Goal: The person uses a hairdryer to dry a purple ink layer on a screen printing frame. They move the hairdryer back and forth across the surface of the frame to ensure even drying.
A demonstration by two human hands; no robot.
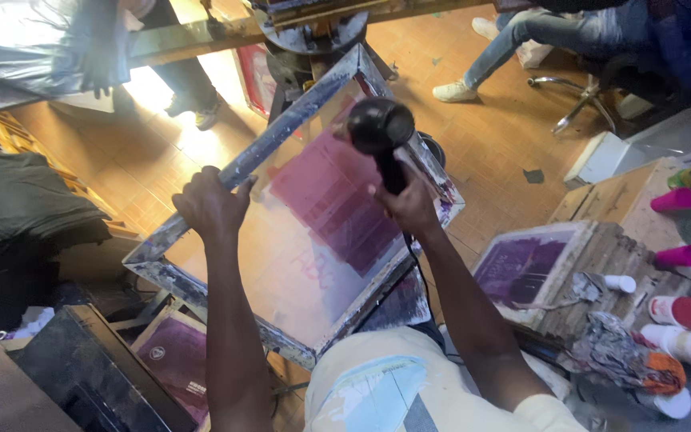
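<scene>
Black hair dryer [381,128] sits clenched in the right hand [409,204]; the left hand [209,206] clamps the screen-printing frame [201,204].

So the floor [505,136] is orange-brown tile, kinda scuffed, with a dark scrap [533,176] lying on it. Off to the right there's a rough wooden bench [601,200] holding a purple-stained screen frame [525,268], a paint-smeared rag [625,348], pink-capped bottles [673,200] and white bottles [685,346] lying on their sides. A chair base [573,88] sits on the tile too.
</scene>
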